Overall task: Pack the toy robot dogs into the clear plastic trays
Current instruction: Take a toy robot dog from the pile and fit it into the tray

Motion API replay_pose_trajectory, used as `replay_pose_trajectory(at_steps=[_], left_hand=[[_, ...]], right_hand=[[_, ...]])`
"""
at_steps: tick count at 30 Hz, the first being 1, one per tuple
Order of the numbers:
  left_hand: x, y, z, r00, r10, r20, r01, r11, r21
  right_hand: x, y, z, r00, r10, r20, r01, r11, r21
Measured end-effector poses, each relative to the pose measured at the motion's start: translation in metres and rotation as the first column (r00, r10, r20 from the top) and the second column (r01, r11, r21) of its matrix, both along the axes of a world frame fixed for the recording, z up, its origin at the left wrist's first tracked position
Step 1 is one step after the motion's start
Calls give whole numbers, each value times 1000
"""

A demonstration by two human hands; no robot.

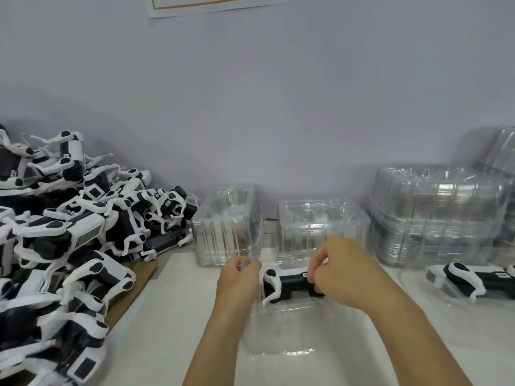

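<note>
White table [178,316], cardboard sheet [131,291], pale wall [278,107]

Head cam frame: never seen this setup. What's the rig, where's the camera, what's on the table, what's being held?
There is no machine here: a person works with two bare hands, and the single wide-angle camera sits on their head, looking forward and down. That is why both forearms come in from the bottom edge.

On the white table, a big pile of toy robot dogs lies at the left. At the back stand empty clear trays, with a taller stack of trays at the right. A packed dog lies at the far right.

In the middle, a black-and-white toy dog lies in a clear plastic tray. The right hand grips the dog's right end. The left hand pinches what looks like the tray's clear edge.
</note>
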State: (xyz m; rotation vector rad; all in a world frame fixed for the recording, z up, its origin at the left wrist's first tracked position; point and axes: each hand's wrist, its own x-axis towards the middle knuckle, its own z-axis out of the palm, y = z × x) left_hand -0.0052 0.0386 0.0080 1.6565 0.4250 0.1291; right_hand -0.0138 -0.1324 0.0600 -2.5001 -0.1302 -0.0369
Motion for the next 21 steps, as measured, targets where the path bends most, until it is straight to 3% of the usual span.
replay_pose_trajectory(at_steps=[6, 11, 16, 21], left_hand=[[0, 0, -1, 1000, 8, 12, -8, 1000, 0], [0, 0, -1, 999, 31, 17, -31, 1000, 3], [-1, 0, 1, 999, 33, 27, -33, 999, 7], [1, 0, -1, 999, 38, 29, -39, 999, 21]], right_hand=[[-1, 11, -6, 998, 55, -42, -60, 989, -133], [1, 6, -9, 993, 112, -40, -113, 994, -9], [2, 4, -8, 979, 189, -79, -188, 982, 14], [0, 6, -2, 963, 233, -137, -254, 954, -159]])
